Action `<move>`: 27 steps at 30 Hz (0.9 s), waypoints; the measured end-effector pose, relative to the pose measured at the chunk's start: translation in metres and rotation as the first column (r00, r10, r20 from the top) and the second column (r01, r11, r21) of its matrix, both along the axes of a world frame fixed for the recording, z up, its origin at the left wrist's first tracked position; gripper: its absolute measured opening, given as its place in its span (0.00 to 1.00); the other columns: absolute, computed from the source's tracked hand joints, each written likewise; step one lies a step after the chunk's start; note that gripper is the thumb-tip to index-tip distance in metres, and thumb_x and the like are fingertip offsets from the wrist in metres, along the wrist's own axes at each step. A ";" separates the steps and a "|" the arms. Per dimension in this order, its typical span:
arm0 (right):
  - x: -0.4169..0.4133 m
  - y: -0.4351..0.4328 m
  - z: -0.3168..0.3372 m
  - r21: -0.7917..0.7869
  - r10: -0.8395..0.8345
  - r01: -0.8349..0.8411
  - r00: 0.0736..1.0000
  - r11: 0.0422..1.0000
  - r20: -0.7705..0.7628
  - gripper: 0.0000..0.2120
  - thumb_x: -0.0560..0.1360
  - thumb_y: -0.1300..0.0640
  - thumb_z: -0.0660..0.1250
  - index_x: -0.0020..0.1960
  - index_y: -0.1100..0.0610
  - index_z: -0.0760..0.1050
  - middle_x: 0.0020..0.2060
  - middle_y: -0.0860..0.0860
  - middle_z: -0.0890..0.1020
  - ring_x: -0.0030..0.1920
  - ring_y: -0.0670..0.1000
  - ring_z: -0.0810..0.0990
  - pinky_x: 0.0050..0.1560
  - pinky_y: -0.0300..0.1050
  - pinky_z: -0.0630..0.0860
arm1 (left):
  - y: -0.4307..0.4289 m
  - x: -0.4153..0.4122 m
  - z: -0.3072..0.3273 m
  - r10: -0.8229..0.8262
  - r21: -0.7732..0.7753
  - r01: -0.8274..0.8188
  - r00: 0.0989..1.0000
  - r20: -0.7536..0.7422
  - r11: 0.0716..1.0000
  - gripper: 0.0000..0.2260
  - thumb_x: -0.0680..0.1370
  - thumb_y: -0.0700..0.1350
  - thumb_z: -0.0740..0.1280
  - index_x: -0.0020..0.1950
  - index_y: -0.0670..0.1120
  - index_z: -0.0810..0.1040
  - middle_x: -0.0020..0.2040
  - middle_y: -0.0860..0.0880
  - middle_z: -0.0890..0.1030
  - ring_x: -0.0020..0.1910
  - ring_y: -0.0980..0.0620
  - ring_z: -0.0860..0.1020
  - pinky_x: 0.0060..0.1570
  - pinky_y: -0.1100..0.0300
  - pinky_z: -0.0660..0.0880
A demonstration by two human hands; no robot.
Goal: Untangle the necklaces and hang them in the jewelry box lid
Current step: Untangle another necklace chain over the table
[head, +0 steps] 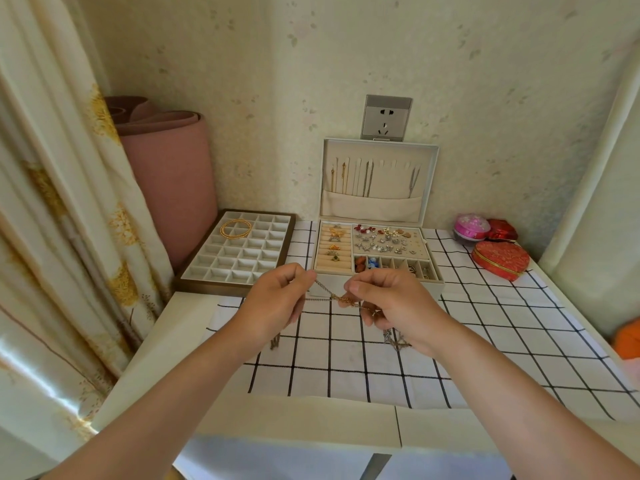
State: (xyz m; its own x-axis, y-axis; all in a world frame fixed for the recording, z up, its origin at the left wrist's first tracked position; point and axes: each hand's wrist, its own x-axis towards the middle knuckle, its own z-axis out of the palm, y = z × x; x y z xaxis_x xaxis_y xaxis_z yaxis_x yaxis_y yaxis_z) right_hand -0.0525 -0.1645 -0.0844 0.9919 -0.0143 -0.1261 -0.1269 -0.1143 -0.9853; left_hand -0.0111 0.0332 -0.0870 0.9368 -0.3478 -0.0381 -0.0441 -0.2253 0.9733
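Gold necklace tangle (341, 299) being pinched by left hand (277, 301) and right hand (386, 299) | lid (433, 181) at worktop's back edge holding chains (367, 178) | untangling remaining

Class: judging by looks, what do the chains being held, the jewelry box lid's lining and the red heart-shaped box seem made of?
Chains: metal, gold-toned and silvery, fine glinting links. Lid lining: probably matte cream fabric, velvet-like, without shine. Heart-shaped box: apparently red patterned brocade, slight sheen, gold trim.
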 end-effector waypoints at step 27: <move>-0.009 0.000 0.008 -0.209 0.046 -0.018 0.990 0.978 0.133 0.07 0.78 0.63 0.69 0.50 0.54 0.84 0.41 0.56 0.85 0.25 0.43 0.70 0.29 0.37 0.68 | -0.005 -0.002 -0.008 -0.130 0.034 0.128 0.989 0.065 0.991 0.03 0.80 0.45 0.67 0.53 0.50 0.79 0.32 0.47 0.80 0.26 0.52 0.65 0.27 0.63 0.65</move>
State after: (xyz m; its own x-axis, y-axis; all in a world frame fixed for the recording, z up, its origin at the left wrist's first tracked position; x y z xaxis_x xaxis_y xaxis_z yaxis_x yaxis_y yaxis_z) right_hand -0.0610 -0.1645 -0.0764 0.9999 0.0063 0.0129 0.0142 -0.3195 -0.9475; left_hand -0.0129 0.0284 -0.0955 0.8848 -0.4659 0.0112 -0.1398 -0.2425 0.9600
